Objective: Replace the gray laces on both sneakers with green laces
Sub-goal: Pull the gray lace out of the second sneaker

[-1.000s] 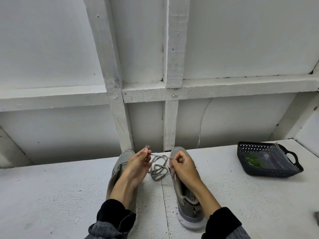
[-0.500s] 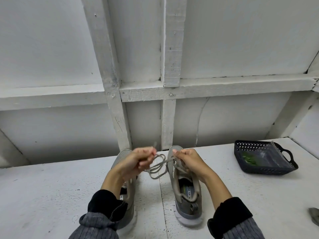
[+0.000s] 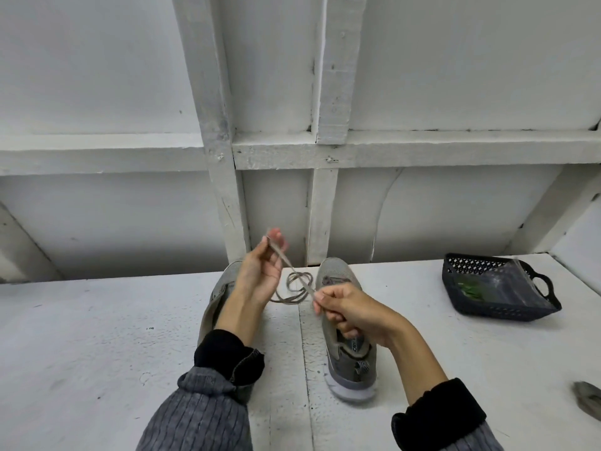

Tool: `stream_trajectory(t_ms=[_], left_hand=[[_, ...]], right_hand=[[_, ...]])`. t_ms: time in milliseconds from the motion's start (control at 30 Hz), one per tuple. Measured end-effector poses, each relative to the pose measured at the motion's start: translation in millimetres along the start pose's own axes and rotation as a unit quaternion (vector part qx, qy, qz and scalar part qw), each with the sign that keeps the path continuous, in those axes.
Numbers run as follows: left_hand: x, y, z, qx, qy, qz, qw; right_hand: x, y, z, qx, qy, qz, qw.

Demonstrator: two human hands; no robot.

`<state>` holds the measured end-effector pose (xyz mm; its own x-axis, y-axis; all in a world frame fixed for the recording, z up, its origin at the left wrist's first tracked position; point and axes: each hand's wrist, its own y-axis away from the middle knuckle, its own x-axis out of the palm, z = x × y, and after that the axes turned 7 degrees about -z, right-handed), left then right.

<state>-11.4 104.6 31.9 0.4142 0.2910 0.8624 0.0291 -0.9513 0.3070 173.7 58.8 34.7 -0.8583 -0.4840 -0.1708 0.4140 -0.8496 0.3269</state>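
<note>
Two gray sneakers stand side by side on the white counter (image 3: 97, 336), toes toward the white framed wall (image 3: 325, 92) that rises straight from the counter's far edge. The left sneaker (image 3: 224, 281) is mostly covered by the left forearm; the right sneaker (image 3: 344, 346) shows its open collar and white heel, with its heel well short of the near side. Between them runs a narrow strip of bare counter, and there a gray lace (image 3: 297, 284) lies in loose loops beside the right sneaker's toe. A taut stretch of that lace slants across the gap from hand to hand. The left hand (image 3: 260, 275) is raised above the left sneaker's toe, close to the wall, its grip a pinch of fingertips on the lace's upper end, blurred. The right hand (image 3: 351, 310) hovers over the right sneaker's tongue, fingers curled tight around the lower part of the lace. Far to the right, well apart from the shoes, a dark basket (image 3: 487, 314) sits near the counter's back corner, with something green (image 3: 470, 289) under clear plastic inside it. Open counter spreads wide on the left. A grayish thing (image 3: 588, 398) is cut off by the right frame edge.
</note>
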Motion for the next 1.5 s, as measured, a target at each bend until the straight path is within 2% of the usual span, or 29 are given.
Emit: stream_trajectory(t_ms=[100, 167, 200, 300, 333, 367, 400, 433, 500, 533, 600, 667, 733, 767, 867, 900, 933, 967, 1033, 1067, 1100, 1167, 1233, 1300, 1333, 1400, 1433, 1467, 1500], left_hand=[[-3, 11, -19, -0.04, -0.031, 0.047, 0.998], [-8, 22, -28, -0.088, -0.222, 0.112, 0.965], [-11, 27, -28, -0.113, -0.354, 0.155, 0.915], [-23, 29, -15, -0.186, -0.642, 0.258, 0.698], [-22, 27, -7, -0.179, -0.677, 0.238, 0.673], [-21, 24, 2, -0.15, -0.685, 0.189, 0.688], [-20, 19, 9, -0.108, -0.655, 0.122, 0.737], [-20, 14, 13, -0.065, -0.586, 0.057, 0.806], [-18, 3, 13, -0.036, -0.344, 0.009, 0.938], [-18, 1, 8, -0.038, -0.225, 0.016, 0.973], [-21, 4, -5, -0.058, -0.073, 0.035, 0.995], [-22, 11, -18, -0.113, -0.071, 0.066, 0.989], [-25, 16, -24, -0.173, -0.209, 0.103, 0.957], [-27, 18, -24, -0.198, -0.321, 0.133, 0.917], [-31, 22, -15, -0.221, -0.627, 0.197, 0.72], [-29, 21, -9, -0.205, -0.666, 0.184, 0.693], [-27, 20, -3, -0.176, -0.668, 0.154, 0.706], [-26, 16, 3, -0.144, -0.629, 0.114, 0.756], [-25, 5, 10, -0.093, -0.426, 0.042, 0.899], [-25, 2, 9, -0.076, -0.299, 0.034, 0.95], [-27, 0, 5, -0.064, -0.191, 0.037, 0.979], [-28, 6, -6, -0.07, -0.041, 0.065, 0.995], [-29, 12, -17, -0.119, -0.009, 0.09, 0.989], [-31, 17, -22, -0.165, -0.154, 0.101, 0.969], [-32, 20, -23, -0.179, -0.287, 0.112, 0.934], [-35, 24, -19, -0.195, -0.545, 0.14, 0.803], [-35, 24, -16, -0.204, -0.616, 0.147, 0.747], [-33, 24, -10, -0.203, -0.645, 0.141, 0.723], [-31, 23, -5, -0.188, -0.644, 0.126, 0.731]], right_hand=[[-7, 1, -4, 0.042, 0.019, -0.031, 0.998], [-14, -4, -5, 0.057, -0.04, -0.098, 0.993], [-18, -7, -4, 0.057, -0.085, -0.122, 0.987], [-18, -12, 4, 0.039, -0.147, -0.132, 0.98], [-14, -13, 7, 0.03, -0.144, -0.119, 0.982], [-9, -13, 9, 0.021, -0.135, -0.101, 0.985], [-5, -14, 9, 0.014, -0.122, -0.08, 0.989], [-1, -13, 8, 0.01, -0.103, -0.058, 0.993], [3, -12, 2, 0.021, -0.051, -0.009, 0.998], [3, -12, -2, 0.036, -0.025, 0.009, 0.999], [0, -11, -9, 0.07, -0.005, 0.011, 0.997], [-5, -12, -14, 0.092, -0.05, -0.03, 0.994], [-10, -15, -14, 0.097, -0.132, -0.081, 0.983], [-12, -16, -13, 0.089, -0.163, -0.097, 0.978], [-11, -17, -6, 0.045, -0.187, -0.097, 0.977], [-8, -16, -3, 0.031, -0.173, -0.081, 0.981], [-4, -15, -1, 0.015, -0.15, -0.059, 0.987], [0, -14, 2, 0.001, -0.117, -0.036, 0.992], [7, -11, 2, -0.012, -0.051, 0.006, 0.999], [9, -10, 1, -0.005, -0.027, 0.024, 0.999], [10, -9, -2, 0.008, -0.008, 0.041, 0.999], [7, -8, -8, 0.042, 0.006, 0.049, 0.998], [2, -9, -12, 0.074, -0.036, 0.01, 0.997], [-4, -12, -13, 0.089, -0.116, -0.055, 0.988], [-6, -14, -12, 0.088, -0.15, -0.079, 0.982], [-7, -15, -6, 0.071, -0.181, -0.09, 0.977], [-5, -15, -3, 0.058, -0.18, -0.08, 0.979], [-3, -14, 0, 0.043, -0.167, -0.063, 0.983], [0, -11, 4, 0.03, -0.144, -0.039, 0.988]])
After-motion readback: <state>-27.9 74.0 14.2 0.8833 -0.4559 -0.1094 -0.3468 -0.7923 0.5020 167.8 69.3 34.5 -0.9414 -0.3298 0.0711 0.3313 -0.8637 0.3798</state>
